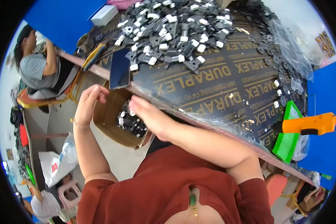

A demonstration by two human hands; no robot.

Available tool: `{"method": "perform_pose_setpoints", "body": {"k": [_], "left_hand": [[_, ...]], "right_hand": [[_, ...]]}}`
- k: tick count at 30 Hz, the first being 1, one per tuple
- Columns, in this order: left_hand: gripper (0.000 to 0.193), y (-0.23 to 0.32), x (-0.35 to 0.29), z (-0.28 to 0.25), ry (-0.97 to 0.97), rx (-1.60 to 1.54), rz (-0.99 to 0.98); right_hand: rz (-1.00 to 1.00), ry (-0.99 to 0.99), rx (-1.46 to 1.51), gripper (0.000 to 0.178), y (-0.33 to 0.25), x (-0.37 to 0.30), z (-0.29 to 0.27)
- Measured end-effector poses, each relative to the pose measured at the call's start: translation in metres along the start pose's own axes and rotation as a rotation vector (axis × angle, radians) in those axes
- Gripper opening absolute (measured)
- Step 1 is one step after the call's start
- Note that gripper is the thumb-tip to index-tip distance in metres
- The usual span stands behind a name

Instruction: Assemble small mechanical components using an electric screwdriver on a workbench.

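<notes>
My left hand (89,102) hovers by the left rim of a cardboard box (102,116), its fingers loosely bent and apart, with nothing visible in them. Over the box's right side reaches my right hand (147,115), fingers stretched toward the upper left, palm partly hidden. A white piece shows beside its fingertips; I cannot tell whether they touch it. Inside the box lie small black-and-white plastic parts (135,126). A large pile of similar parts (175,33) covers the far part of the dark printed table (209,82).
A dark phone (120,69) lies at the table's left edge. To the right are an orange-handled tool (310,124), a green tray (287,134), black rings (276,61) and clear plastic bags (291,44). A person (39,69) sits at the left; a white bag (58,160) is nearby.
</notes>
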State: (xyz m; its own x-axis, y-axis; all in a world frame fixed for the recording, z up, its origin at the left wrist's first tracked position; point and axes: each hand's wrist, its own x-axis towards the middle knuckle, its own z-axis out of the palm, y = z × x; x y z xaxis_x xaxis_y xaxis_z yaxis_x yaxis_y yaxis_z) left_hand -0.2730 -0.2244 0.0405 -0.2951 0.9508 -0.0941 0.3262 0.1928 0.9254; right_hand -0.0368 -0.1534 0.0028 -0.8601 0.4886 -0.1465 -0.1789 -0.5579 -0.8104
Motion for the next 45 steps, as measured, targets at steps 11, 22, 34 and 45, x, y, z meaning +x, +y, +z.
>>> {"method": "perform_pose_setpoints", "body": {"k": [11, 22, 34, 45], "left_hand": [[0.016, 0.096, 0.052, 0.139, -0.414, 0.159, 0.502], [0.033, 0.167, 0.180, 0.451, -0.317, 0.365, 1.217], [0.025, 0.177, 0.230, 0.549, -0.467, 0.450, 1.131], [0.043, 0.159, 0.140, 0.425, -0.644, 0.321, 1.102]], "right_hand": [[-1.580, 1.457, -1.157, 0.069, -0.150, -0.300, -0.098], [-1.053, 0.952, -0.393, 0.070, -0.151, -0.363, -0.160], [-1.076, 1.051, -0.638, 0.056, -0.173, -0.387, -0.201], [-1.148, 1.206, -0.621, 0.032, -0.175, -0.365, -0.249]]}}
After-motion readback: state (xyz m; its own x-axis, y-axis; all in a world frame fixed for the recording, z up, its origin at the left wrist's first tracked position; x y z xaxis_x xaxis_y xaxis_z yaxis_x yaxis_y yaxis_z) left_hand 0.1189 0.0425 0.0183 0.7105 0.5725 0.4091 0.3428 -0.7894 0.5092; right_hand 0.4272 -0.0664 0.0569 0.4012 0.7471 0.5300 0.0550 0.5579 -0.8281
